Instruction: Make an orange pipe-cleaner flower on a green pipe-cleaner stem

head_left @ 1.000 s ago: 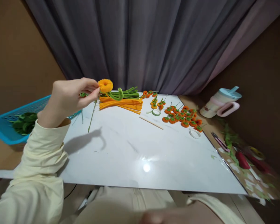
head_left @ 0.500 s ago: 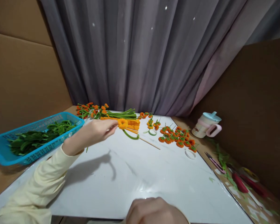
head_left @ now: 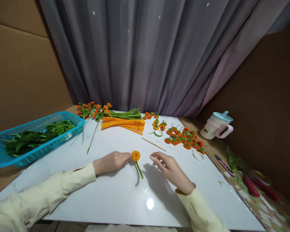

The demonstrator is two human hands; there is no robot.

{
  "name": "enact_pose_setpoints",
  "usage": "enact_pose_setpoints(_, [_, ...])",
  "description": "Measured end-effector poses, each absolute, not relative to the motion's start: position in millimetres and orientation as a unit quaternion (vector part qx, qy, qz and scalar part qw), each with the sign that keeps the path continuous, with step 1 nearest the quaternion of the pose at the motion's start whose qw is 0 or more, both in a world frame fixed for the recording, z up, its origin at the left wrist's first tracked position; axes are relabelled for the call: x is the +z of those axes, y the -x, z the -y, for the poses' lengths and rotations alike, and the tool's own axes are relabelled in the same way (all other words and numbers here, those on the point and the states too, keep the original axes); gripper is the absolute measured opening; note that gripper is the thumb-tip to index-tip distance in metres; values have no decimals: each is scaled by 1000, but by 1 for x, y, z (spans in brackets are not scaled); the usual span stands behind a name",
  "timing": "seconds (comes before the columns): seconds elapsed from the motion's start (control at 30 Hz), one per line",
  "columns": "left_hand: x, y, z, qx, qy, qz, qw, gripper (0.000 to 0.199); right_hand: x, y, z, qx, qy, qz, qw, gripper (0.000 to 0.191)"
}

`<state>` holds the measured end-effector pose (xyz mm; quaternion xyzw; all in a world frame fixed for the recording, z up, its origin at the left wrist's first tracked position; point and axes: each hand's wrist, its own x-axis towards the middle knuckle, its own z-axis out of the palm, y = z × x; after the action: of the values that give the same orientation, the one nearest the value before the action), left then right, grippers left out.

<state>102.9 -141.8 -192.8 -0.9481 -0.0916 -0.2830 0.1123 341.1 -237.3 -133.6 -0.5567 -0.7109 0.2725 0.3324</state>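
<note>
My left hand pinches a fuzzy yellow-orange pipe-cleaner flower at its left edge, above the middle of the white tabletop. From the bloom a short green pipe-cleaner piece hangs down and slightly right. My right hand hovers just right of the flower without touching it, its fingers half bent and apart, with nothing seen in them. Behind the hands lie a bundle of orange pipe cleaners and a thin wooden stick.
On the left stands a blue basket of green leaves. Orange flower heads, a green tape roll and a white ring lie to the right. Beyond are a lidded cup, pink-handled pliers and red-handled scissors.
My left hand has brought the flower nearer and lower, away from the orange bundle. My right hand has risen from the table's near edge to beside the flower and its fingers have spread.
</note>
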Motion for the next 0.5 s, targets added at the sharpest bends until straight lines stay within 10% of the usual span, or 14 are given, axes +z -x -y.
enact_pose_setpoints(0.23, [-209, -120, 116, -330, 937, 41, 105, 20, -185, -334, 168, 226, 458, 799, 318, 64])
enact_pose_setpoints(0.5, [-211, -114, 112, -326, 939, 62, 86, 19, -208, -326, 151, 158, 372, 837, 370, 38])
